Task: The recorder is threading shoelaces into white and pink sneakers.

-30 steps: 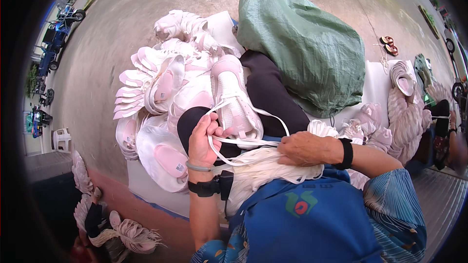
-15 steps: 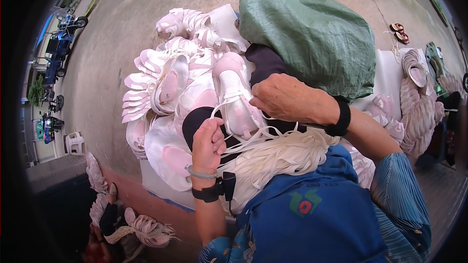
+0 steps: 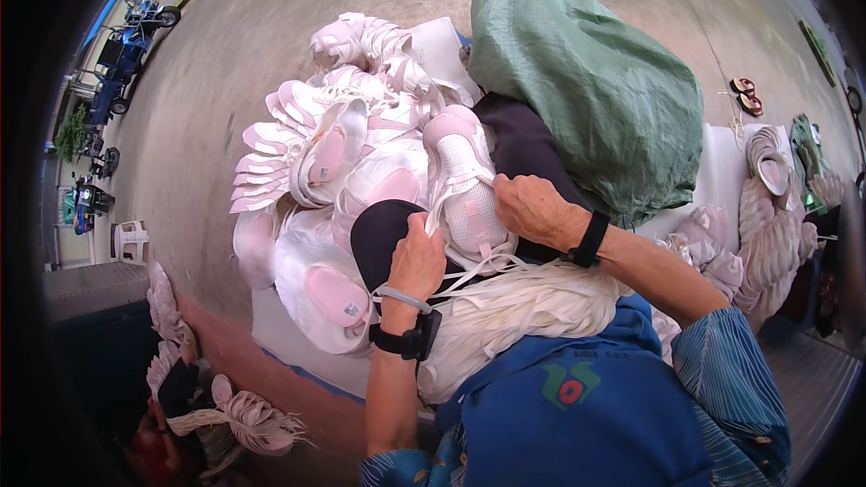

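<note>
Right between my dark-clad knees lies a white-and-pink shoe upper (image 3: 467, 158), one rounded pink end pointing away from me and a narrower pink tab toward my lap. My left hand (image 3: 418, 259) is curled at its left edge, thumb and fingers pinching a white lace (image 3: 457, 187) that runs across the mesh. Opposite, my right hand (image 3: 537, 209) is bent at the other edge, fingertips drawn together where the lace arrives; I cannot tell whether the strand is between them. I wear a black band on each wrist, and a pale bracelet (image 3: 403, 298) on the left one as well.

A thick bundle of loose cream laces (image 3: 532, 302) spreads over my lap, just above my blue apron (image 3: 577, 424). To my left, more pink-and-white uppers (image 3: 298, 158) lie heaped and fanned, overlapping one another. A big green sack (image 3: 586, 90) stands beyond my right leg. Farther off on the right, a pair of sandals (image 3: 747, 97) sits on the concrete, and away at the left edge is a white plastic stool (image 3: 130, 242).
</note>
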Motion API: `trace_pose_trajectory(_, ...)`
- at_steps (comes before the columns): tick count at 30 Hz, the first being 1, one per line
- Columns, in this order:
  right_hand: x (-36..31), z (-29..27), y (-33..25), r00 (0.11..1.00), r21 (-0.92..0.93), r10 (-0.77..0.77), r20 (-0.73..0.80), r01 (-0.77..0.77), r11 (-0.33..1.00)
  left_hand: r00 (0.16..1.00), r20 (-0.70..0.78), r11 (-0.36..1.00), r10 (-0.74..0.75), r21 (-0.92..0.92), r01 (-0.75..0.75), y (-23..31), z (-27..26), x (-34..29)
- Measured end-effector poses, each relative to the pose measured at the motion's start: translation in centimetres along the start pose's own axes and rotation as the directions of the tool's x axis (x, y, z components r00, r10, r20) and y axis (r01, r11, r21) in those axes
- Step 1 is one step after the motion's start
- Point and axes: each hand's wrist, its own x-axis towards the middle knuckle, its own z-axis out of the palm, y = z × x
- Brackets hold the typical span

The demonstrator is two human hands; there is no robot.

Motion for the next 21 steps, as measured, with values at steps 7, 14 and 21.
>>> trace_pose_trajectory(7,-0.6,-0.5,-0.9,0.996,-0.017,-0.084,0.018,0.084,0.996,0.999,0.011,0.932,0.03,-0.363,-0.024,-0.8,-2.1,-3.2)
trace_pose_trajectory(14,-1.0,-0.9,-1.9,0.997,0.133,0.01,-0.077,0.001,0.991,0.856,0.364,0.775,0.368,-0.628,-0.065,1.9,-2.3,-7.6)
trace_pose_trajectory(21,-1.1,-4.2,-4.2,0.853,0.664,0.17,0.494,-0.495,0.56,0.678,0.374,0.719,0.632,-0.609,-0.335,4.6,-0.8,-8.9)
